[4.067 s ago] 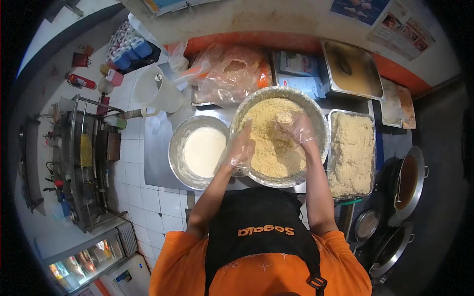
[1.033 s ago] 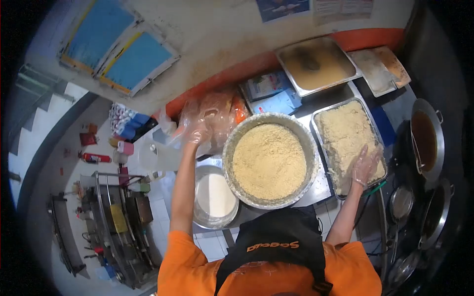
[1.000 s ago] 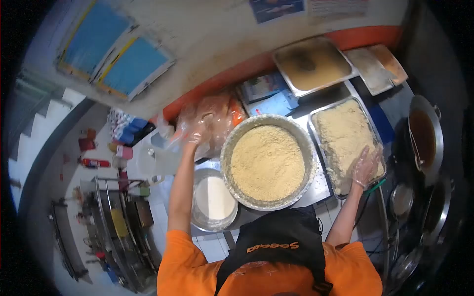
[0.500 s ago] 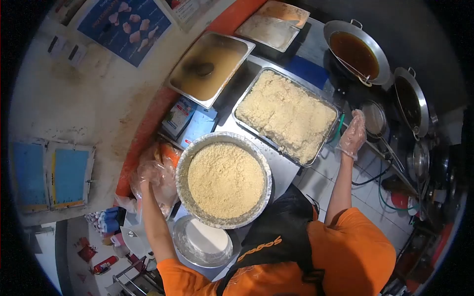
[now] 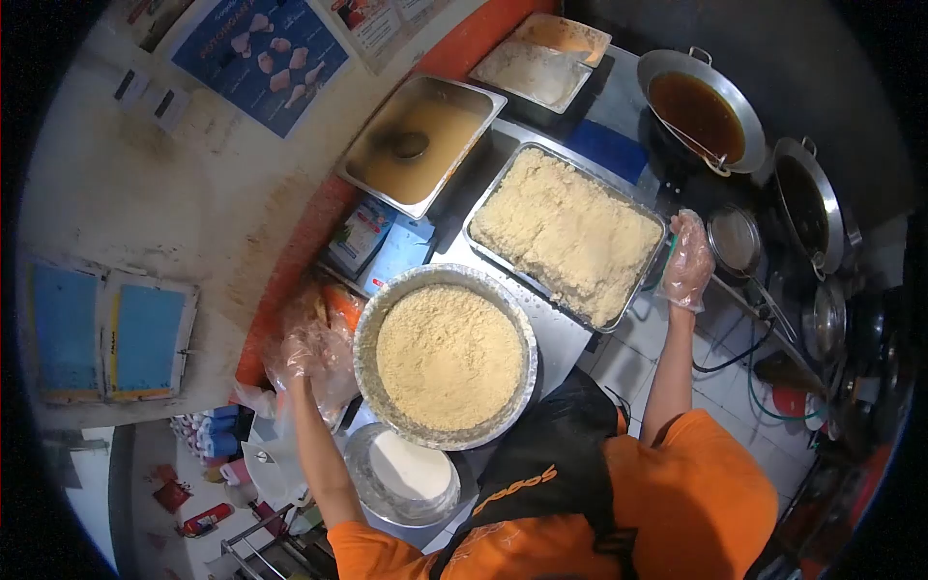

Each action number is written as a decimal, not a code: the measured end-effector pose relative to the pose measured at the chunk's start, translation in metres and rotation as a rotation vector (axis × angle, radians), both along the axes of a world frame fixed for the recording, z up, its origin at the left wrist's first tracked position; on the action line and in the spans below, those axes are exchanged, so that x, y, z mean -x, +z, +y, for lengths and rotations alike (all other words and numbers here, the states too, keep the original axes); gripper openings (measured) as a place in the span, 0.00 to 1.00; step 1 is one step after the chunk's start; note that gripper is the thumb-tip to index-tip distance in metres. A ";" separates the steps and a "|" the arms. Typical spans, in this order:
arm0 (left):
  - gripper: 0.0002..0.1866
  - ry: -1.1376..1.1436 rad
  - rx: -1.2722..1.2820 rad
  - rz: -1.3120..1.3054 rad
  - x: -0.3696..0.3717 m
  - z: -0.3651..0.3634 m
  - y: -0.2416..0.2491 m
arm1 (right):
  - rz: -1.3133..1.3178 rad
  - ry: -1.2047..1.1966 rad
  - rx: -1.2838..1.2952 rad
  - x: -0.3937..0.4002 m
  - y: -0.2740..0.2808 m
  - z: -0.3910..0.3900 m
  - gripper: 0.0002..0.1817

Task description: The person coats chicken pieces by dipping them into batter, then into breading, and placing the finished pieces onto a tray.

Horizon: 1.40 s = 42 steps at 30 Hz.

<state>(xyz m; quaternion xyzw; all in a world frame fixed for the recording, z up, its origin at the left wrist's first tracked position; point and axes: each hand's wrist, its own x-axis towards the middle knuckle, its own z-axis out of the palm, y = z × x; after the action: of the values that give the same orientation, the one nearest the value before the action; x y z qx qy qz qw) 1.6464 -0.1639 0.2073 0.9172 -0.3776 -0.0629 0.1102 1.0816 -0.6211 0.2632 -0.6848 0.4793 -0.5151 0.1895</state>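
My left hand (image 5: 301, 356), in a clear plastic glove, is at a clear plastic bag (image 5: 333, 356) left of the round tub, with its fingers bent together on the film. Orange contents show through the bag. My right hand (image 5: 688, 263), also gloved, is raised beside the right end of a metal tray (image 5: 537, 275), open and holding nothing. Pale, crumbly breading (image 5: 570, 227) is heaped in that tray. Nearer me stands a large round tub (image 5: 530, 387) filled with similar crumbs (image 5: 447, 358). A metal bowl (image 5: 362, 488) of white powder sits below it.
A deep steel pan (image 5: 418, 211) of tan liquid with a dark round ladle stands against the wall. Behind are shallow trays (image 5: 536, 72) and a blue board (image 5: 607, 150). Two woks (image 5: 698, 106) of dark oil and a strainer (image 5: 735, 240) are at the right. Blue boxes (image 5: 391, 246) lie near the tub.
My right hand has come slightly left, closer to the tray's end. My left hand stays at the bag, a little lower. The whole view has shifted slightly.
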 end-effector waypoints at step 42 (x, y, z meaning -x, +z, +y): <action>0.08 0.386 1.361 0.659 0.334 0.009 0.130 | -0.124 1.784 -1.458 -0.205 0.056 0.278 0.30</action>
<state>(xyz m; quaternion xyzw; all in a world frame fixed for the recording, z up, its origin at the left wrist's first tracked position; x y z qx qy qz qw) 1.3126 -0.1554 0.3372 0.6313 -0.1147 -0.0663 0.7641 1.2870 -0.3434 0.3188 -0.4814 -0.0015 0.1686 0.8601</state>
